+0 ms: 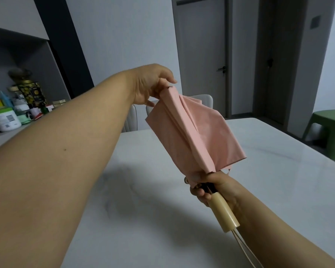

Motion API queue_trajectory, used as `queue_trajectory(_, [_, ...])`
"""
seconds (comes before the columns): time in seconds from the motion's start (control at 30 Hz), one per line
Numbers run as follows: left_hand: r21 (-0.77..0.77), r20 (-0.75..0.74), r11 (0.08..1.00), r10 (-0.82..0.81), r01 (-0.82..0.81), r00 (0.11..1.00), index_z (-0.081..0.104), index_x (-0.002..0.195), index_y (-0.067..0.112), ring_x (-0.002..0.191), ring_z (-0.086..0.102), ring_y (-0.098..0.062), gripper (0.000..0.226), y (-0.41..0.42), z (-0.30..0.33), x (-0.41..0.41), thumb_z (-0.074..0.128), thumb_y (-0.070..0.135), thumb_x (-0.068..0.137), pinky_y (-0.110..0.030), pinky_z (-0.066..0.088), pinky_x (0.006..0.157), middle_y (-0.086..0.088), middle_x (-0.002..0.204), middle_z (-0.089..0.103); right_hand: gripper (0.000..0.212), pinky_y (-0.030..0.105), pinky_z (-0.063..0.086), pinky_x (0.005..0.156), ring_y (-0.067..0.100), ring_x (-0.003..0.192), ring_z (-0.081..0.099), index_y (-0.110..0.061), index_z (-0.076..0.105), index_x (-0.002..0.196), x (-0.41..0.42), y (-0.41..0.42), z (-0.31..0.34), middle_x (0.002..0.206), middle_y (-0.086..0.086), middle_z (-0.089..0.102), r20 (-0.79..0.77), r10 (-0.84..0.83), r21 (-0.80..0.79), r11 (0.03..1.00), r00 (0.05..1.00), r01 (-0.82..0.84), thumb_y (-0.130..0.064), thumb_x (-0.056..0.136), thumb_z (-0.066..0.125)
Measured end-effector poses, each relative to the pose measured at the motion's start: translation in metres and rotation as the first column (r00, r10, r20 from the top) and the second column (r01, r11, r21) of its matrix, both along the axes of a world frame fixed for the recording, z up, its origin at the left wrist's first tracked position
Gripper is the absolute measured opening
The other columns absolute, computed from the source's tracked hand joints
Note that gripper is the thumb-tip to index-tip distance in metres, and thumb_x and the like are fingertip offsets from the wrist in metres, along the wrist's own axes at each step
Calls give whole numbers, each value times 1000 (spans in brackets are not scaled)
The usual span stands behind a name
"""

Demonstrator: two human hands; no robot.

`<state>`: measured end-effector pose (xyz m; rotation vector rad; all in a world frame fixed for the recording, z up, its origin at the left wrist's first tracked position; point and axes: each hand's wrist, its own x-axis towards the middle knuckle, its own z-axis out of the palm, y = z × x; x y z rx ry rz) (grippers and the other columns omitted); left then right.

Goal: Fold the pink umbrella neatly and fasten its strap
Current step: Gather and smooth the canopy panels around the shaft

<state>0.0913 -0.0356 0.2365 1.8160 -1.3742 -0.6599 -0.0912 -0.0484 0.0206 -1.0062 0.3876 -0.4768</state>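
The pink umbrella (199,136) is collapsed and held slanting in the air above the white table (143,209), tip away from me. Its canopy hangs in loose flat pleats. My left hand (153,84) pinches the far top end of the fabric. My right hand (211,188) grips the umbrella at the base of the canopy, just above the cream handle (223,213). A cream cord loop (246,250) dangles from the handle's end. A thin pink strap end (228,171) pokes out beside my right hand.
Jars, tubs and boxes (14,111) crowd a counter at the left. Two pale chair backs (205,102) stand behind the table's far edge. A green plastic stool (329,128) is at the right. Grey doors (201,55) lie beyond.
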Motion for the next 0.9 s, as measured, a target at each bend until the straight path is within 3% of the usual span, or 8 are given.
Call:
queue_trajectory(0.13, [-54,-250,994,-105,94,963,55,51,13,64,44,-17,37,4,-4,5,42,31,80,-39,34,79,-2,61,50,22,16,35,33,12,39,46,4,54,83,1,0,-2,68,14,51,28,11,6,1000,1000,-11,3,62,58])
queue_trajectory(0.27, [-166,-424,982,-152,89,893,46,59,16,63,47,-18,28,6,-8,12,41,31,83,-37,35,72,-2,62,50,17,16,34,32,11,35,45,3,55,79,-1,0,0,59,10,53,16,21,-8,1000,1000,-21,1,62,56])
queue_trajectory(0.37, [-208,-420,977,-142,58,896,49,76,16,67,55,-18,15,8,-9,14,47,29,82,-38,38,75,-3,67,58,19,16,33,32,11,34,45,4,53,82,-1,0,0,55,10,53,12,20,-15,1000,1000,-20,1,63,55])
queue_trajectory(0.5, [-170,-177,985,-2,-29,984,57,88,19,78,58,-14,5,9,-13,2,54,23,87,-39,35,81,1,75,63,18,16,33,32,11,35,45,2,52,79,-1,2,2,61,11,52,-11,13,-42,999,1000,-13,0,63,58])
queue_trajectory(0.63, [-345,-460,938,-127,-45,879,57,95,13,63,49,-13,16,10,-8,2,44,11,85,-35,37,77,2,60,51,24,16,33,31,9,31,44,3,51,84,-1,2,2,48,6,51,-48,22,-85,996,999,-26,-2,62,58])
queue_trajectory(0.77, [-183,-72,963,187,-197,980,68,94,12,58,35,-14,36,5,-6,3,53,43,81,-33,37,71,4,65,39,23,15,33,32,9,32,44,2,50,84,0,0,1,48,5,53,-45,21,-75,997,999,-25,-5,63,58])
queue_trajectory(0.83, [-59,16,972,230,-229,973,69,90,12,58,33,-14,42,4,-11,-1,58,52,80,-30,39,67,2,70,36,25,15,34,32,9,33,45,3,51,85,1,0,0,48,5,53,-47,18,-60,998,999,-21,-5,62,58])
queue_trajectory(0.9, [12,66,972,235,-236,970,63,84,17,59,32,-14,28,6,-16,-4,66,44,80,-29,38,62,1,74,37,25,15,33,32,9,32,45,3,51,85,0,-1,-1,47,5,53,-42,24,-53,998,999,-26,-5,62,57])
